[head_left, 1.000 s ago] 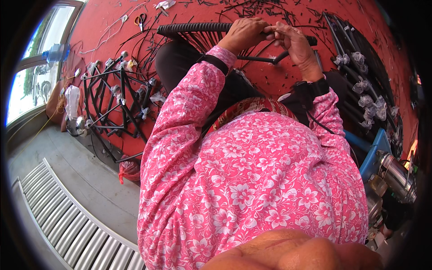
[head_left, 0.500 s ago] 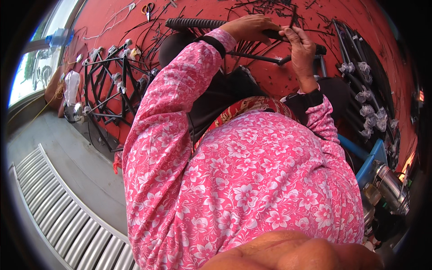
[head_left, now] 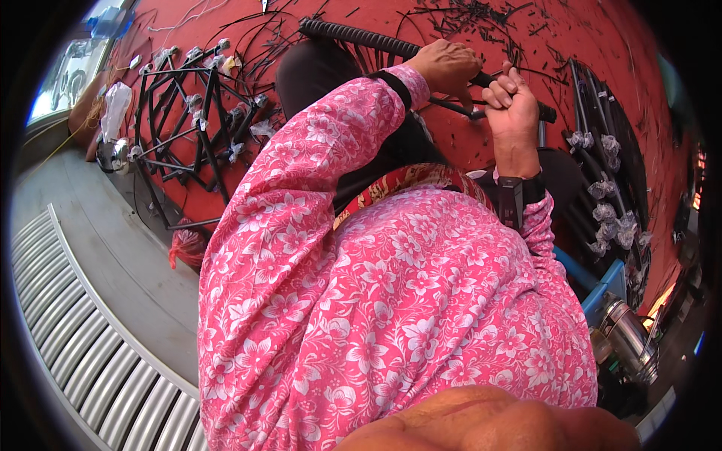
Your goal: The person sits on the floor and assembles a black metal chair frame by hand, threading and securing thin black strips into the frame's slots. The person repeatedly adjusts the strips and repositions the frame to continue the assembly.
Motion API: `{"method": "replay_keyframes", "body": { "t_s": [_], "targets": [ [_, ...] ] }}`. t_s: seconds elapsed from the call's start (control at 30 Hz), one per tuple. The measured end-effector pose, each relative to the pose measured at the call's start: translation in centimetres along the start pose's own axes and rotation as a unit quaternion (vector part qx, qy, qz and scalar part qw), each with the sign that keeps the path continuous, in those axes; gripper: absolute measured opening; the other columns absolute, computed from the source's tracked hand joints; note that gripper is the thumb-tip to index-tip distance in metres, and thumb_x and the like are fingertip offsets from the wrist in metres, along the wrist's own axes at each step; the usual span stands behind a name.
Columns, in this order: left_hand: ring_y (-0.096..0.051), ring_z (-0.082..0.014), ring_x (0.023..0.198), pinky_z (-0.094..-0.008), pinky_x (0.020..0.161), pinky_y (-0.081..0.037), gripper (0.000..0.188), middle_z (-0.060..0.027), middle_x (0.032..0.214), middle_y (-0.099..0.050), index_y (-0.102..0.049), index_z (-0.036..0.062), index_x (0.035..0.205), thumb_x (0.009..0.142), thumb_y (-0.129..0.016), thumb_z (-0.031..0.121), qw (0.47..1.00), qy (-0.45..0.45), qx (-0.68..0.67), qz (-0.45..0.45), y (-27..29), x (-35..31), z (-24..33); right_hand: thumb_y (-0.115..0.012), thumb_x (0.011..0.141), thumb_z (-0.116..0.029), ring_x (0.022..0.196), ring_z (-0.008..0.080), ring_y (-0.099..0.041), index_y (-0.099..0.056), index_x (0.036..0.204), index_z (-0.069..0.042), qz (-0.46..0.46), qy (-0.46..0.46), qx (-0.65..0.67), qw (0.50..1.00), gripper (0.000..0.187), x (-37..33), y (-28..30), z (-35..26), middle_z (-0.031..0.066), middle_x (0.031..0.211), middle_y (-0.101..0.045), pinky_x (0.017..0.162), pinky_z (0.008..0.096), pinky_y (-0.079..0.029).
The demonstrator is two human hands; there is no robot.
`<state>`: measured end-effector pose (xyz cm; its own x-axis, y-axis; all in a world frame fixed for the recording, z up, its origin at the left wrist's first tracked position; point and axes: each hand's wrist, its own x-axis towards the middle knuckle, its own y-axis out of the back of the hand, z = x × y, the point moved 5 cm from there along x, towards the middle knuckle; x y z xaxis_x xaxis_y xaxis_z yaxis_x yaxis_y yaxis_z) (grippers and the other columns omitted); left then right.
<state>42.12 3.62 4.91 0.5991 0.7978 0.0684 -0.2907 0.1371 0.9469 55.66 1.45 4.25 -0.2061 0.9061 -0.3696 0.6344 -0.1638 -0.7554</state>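
Observation:
A long black tube [head_left: 353, 35] with a ribbed, wrapped-looking surface lies slantwise across the far side of my lap. My left hand [head_left: 449, 68] is closed over it from above, the fingers bent down around its far side. Close by on the right, my right hand [head_left: 511, 101] is raised with its fingers curled in a pinch. A thin dark strip [head_left: 517, 58] sticks up from those fingertips; its lower end is hidden. The tube's smooth right end [head_left: 547, 113] shows beyond my right hand.
Black tube frames [head_left: 197, 124] with plastic-wrapped joints stand at left on the red floor [head_left: 459, 146]. More wrapped black tubes [head_left: 602, 161] lie at right. Dark scraps [head_left: 492, 13] litter the far floor. A roller conveyor [head_left: 90, 331] is near left, a metal flask [head_left: 630, 338] near right.
My right hand has turned so its palm side shows more, and its fingers have come away from my left hand's. The view has shifted a little; my left hand stays on the tube.

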Motion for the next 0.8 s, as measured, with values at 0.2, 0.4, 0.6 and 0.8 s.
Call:
{"method": "replay_keyframes", "body": {
  "t_s": [0.2, 0.4, 0.6, 0.8],
  "targets": [
    [-0.067, -0.0311, 0.096, -0.0423, 0.082, -0.052, 0.061, -0.0101, 0.091, -0.066, -0.070, 0.0031, 0.094, 0.062, -0.087, 0.052, 1.000, -0.024, -0.002, 0.017, 0.1, -0.5, 0.4, -0.053, 0.105, -0.015, 0.048, 0.0078, -0.032, -0.060, 0.105, -0.001, -0.020, -0.010, -0.021, 1.000, 0.015, 0.0, -1.4, -0.6, -0.0048, 0.064, -0.040, 0.049, 0.0264, -0.030],
    [-0.067, -0.0324, 0.097, -0.0434, 0.080, -0.052, 0.053, -0.0112, 0.092, -0.068, -0.071, 0.0048, 0.091, 0.068, -0.084, 0.050, 1.000, -0.005, -0.028, 0.004, -0.6, -0.2, 0.1, -0.055, 0.104, -0.014, 0.049, 0.0077, -0.031, -0.059, 0.106, -0.002, -0.018, -0.028, -0.015, 0.999, 0.012, 2.7, -1.4, -2.0, -0.0053, 0.063, -0.038, 0.051, 0.0260, -0.029],
    [-0.069, -0.0320, 0.091, -0.0434, 0.077, -0.052, 0.048, -0.0110, 0.086, -0.069, -0.072, 0.0052, 0.089, 0.073, -0.081, 0.050, 1.000, -0.005, -0.009, 0.006, -1.2, 0.2, 0.0, -0.055, 0.104, -0.015, 0.049, 0.0071, -0.031, -0.059, 0.106, -0.003, -0.099, -0.079, -0.022, 0.992, 0.013, 5.3, -1.2, -2.6, -0.0058, 0.063, -0.038, 0.050, 0.0258, -0.027],
    [-0.068, -0.0321, 0.095, -0.0434, 0.079, -0.052, 0.050, -0.0104, 0.092, -0.068, -0.068, 0.0063, 0.092, 0.075, -0.080, 0.051, 0.999, 0.000, -0.013, 0.050, -1.2, -0.2, 0.1, -0.053, 0.106, -0.013, 0.053, 0.0090, -0.045, -0.062, 0.109, 0.001, -0.097, -0.148, -0.027, 0.984, 0.017, 10.7, 0.2, -1.5, -0.0025, 0.069, -0.051, 0.054, 0.0240, -0.039]
  ]
}}
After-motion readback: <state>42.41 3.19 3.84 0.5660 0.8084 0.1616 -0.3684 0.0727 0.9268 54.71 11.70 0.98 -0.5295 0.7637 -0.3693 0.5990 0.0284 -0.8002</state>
